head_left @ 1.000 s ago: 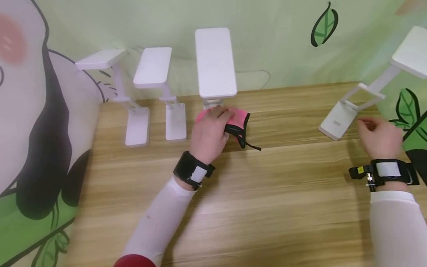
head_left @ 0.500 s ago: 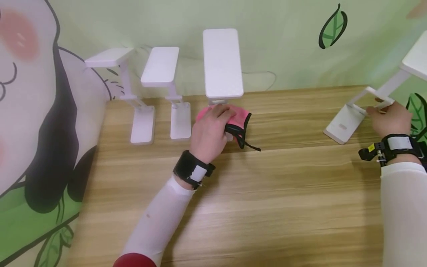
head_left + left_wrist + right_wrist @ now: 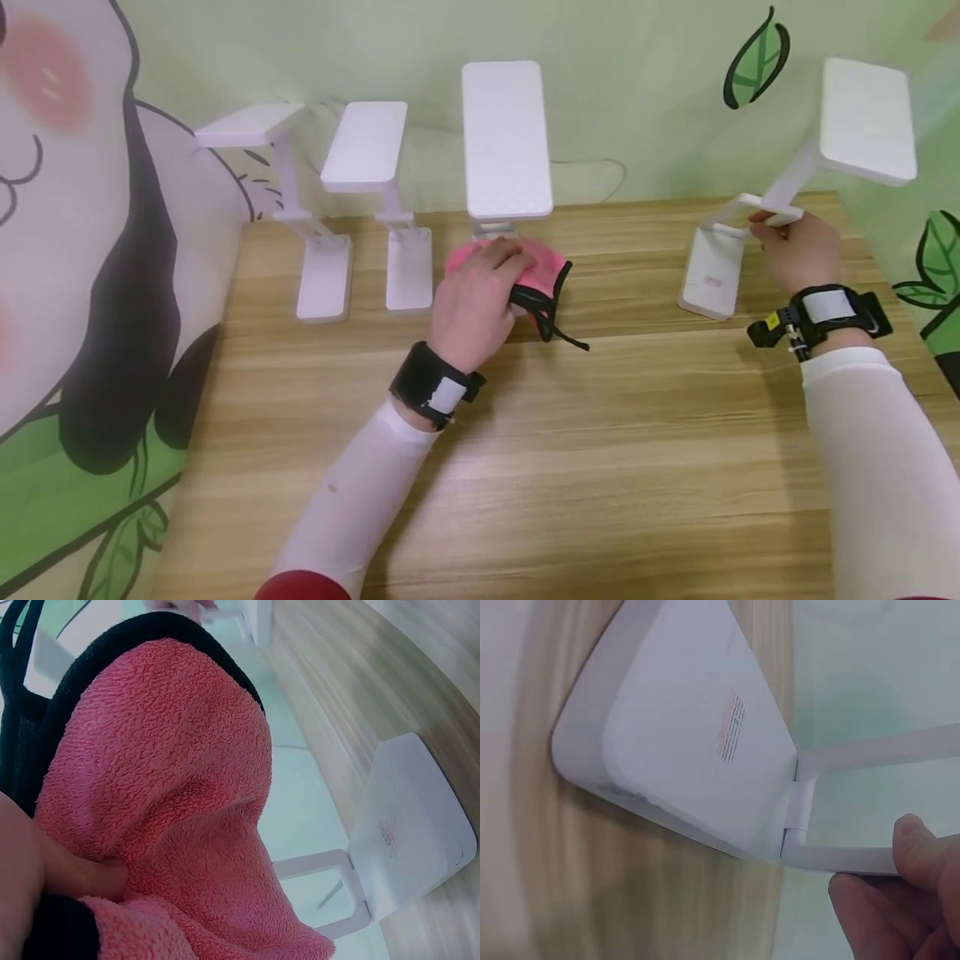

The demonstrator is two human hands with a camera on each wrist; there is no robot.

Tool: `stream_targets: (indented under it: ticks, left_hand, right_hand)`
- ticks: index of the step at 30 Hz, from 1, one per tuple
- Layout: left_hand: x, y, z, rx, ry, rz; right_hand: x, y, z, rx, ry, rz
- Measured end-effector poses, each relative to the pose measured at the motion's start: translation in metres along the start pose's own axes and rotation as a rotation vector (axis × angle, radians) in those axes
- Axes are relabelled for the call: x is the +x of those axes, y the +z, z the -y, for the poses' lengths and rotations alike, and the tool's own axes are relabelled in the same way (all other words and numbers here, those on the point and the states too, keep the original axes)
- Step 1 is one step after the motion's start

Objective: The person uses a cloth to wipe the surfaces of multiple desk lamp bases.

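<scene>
My left hand grips a pink terry cloth with black edging and a black cord, in front of the third white desk lamp. In the left wrist view, the cloth hangs in folds, with a finger pressed into it. At the right, my right hand pinches the folding arm of another white desk lamp. The right wrist view shows thumb and fingers on one bar of the lamp arm, just above the hinge. That lamp's base bears small print.
Two more white desk lamps, one at the far left and one beside it, stand along the back. The wooden table meets a pale green wall with painted leaves. A thin cord runs along the wall.
My right hand has reached up to the right lamp's arm and taken hold of it. That lamp has moved left and turned, its base now pointing more straight back. My left hand keeps its place.
</scene>
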State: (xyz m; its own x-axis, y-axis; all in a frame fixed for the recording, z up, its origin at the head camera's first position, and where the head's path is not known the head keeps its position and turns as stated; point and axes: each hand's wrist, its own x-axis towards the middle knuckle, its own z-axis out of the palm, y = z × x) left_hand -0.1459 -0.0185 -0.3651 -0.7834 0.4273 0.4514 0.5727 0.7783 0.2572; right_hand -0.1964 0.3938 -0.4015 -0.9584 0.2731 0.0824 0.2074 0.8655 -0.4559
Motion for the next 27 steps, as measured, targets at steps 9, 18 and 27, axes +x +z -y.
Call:
stream_targets:
  ticks: [9,18,27]
  left_hand:
    - [-0.003,0.0,0.0,0.015,0.004,0.01]
    - [-0.004,0.004,-0.004,-0.005,0.013,0.049]
    - [0.0,0.009,-0.006,-0.002,0.046,0.023]
  right_hand:
    - [-0.001,0.049,0.09,0.106,-0.173,0.059]
    - [-0.005,0.071,0.127,0.139,-0.199,0.102]
    - [-0.027,0.053,0.127,0.135,-0.266,0.143]
